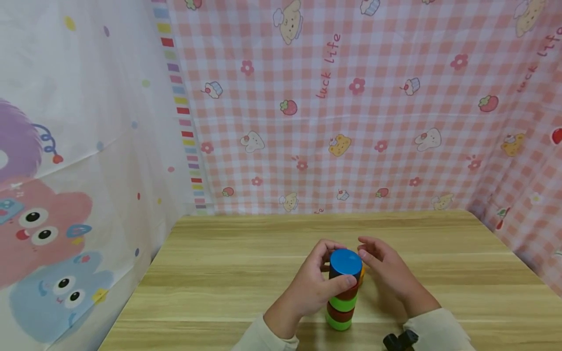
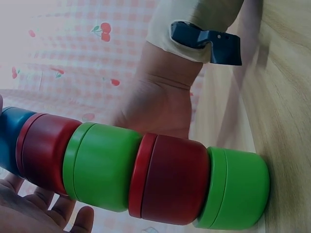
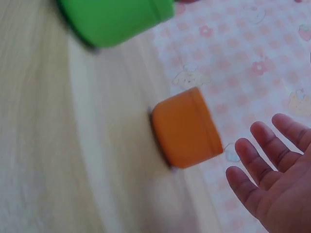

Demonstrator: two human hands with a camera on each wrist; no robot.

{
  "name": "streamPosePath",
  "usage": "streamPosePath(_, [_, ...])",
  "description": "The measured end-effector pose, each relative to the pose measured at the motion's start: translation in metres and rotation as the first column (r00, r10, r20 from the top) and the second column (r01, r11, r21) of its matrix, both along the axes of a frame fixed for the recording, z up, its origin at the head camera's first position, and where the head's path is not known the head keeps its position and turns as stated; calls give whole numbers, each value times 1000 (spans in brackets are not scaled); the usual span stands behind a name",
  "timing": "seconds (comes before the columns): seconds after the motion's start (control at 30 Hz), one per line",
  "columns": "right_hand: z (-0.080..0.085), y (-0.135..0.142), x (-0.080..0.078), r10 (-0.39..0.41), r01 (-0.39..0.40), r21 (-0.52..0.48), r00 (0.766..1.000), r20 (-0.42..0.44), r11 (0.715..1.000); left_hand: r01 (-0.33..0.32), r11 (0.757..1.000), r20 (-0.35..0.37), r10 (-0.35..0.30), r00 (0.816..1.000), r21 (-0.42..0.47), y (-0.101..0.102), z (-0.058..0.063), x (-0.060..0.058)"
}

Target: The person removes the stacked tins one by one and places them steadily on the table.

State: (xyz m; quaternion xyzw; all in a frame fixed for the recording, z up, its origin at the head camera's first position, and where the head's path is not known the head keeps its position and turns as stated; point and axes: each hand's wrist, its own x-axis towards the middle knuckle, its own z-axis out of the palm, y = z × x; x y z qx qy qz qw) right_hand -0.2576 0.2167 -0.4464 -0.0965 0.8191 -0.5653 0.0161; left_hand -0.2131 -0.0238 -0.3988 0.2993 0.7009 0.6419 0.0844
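A tower of round lidded jars stands upright on the table. From the top it runs blue jar (image 1: 346, 262), dark red jar (image 2: 51, 150), green jar (image 2: 103, 166), another dark red jar (image 2: 176, 179) and a bottom green jar (image 2: 240, 188). My left hand (image 1: 311, 282) grips the blue jar, its thumb across the near side and fingers behind. An orange jar (image 3: 185, 130) stands on the table behind the tower, partly hidden by it in the head view. Right of the tower, my right hand (image 1: 391, 270) is held with fingers spread and nothing in them, near the orange jar.
The jars are on a wood-grain table (image 1: 210, 287). A pink checked cloth (image 1: 333, 117) hangs along its far edge and right side. On the left hangs a white cartoon-print cloth (image 1: 118, 161). A black device (image 1: 400, 340) sits on the right sleeve.
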Motion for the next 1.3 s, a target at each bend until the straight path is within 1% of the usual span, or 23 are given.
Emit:
streamPosePath(0.1, [6, -1, 3, 0, 0, -17, 1000, -27, 1000, 2, 1000, -8, -2, 1000, -1, 0, 0, 0])
streamPosePath(0.33, [24, -3, 11, -10, 8, -19, 997, -83, 1000, 10, 1000, -10, -10, 1000, 0, 1, 0, 1])
streamPosePath(0.5, [34, -4, 16, 7, -14, -59, 993, -120, 998, 7, 1000, -15, -7, 1000, -4, 0, 0, 2])
streamPosePath(0.63, [40, -6, 21, 27, -43, -91, 986, -167, 995, 7, 1000, -21, -7, 1000, -2, 0, 1, 2])
streamPosePath(0.8, [48, -8, 28, 52, -83, -123, 970, -238, 989, -2, 1000, -16, 2, 1000, -1, 1, 1, 2])
streamPosePath(0.97, [52, -10, 31, 71, -115, -139, 955, -289, 984, -8, 1000, 20, 8, 1000, 4, 0, -1, 1])
streamPosePath(1.1, [55, -11, 34, 92, -148, -145, 937, -338, 978, -1, 1000, 48, 2, 999, -5, 0, -3, -2])
streamPosePath(1.3, [62, -13, 41, 121, -196, -148, 905, -408, 969, 11, 999, 64, -9, 998, -31, -1, -6, -3])
